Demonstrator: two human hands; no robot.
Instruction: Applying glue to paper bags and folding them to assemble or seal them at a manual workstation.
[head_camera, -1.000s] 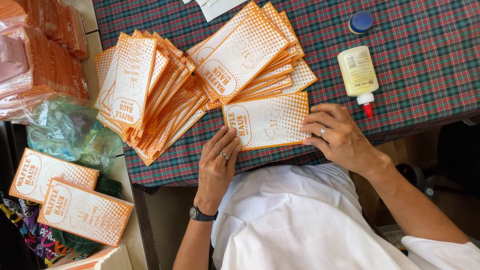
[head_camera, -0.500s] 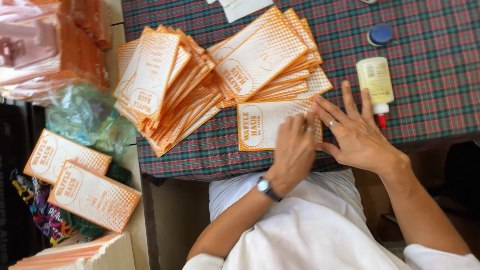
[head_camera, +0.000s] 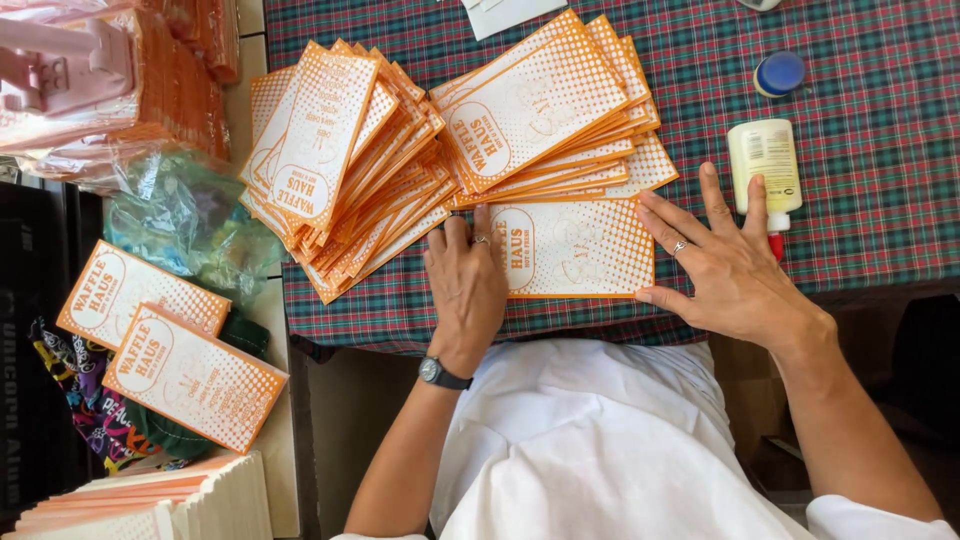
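An orange-and-white dotted paper bag (head_camera: 578, 248) lies flat near the front edge of a table covered in a plaid cloth (head_camera: 860, 180). My left hand (head_camera: 467, 290), with a ring and a wristwatch, presses flat on the bag's left end. My right hand (head_camera: 722, 262), fingers spread, rests on the bag's right edge. Just behind the bag are two fanned piles of the same bags, one at the left (head_camera: 335, 160) and one at the middle (head_camera: 545, 110). A glue bottle (head_camera: 762, 165) with a red tip lies beside my right fingers.
A blue cap (head_camera: 780, 72) lies behind the glue bottle. Left of the table sit crumpled clear plastic (head_camera: 180, 215), wrapped orange bundles (head_camera: 120, 70), two folded bags (head_camera: 170, 345) and a stack of flat bags (head_camera: 150, 500). My white apron (head_camera: 590, 450) fills the foreground.
My left hand slid from the bag's right part to its left end. My right hand stayed at the right edge, fingers spread. The view shifted slightly.
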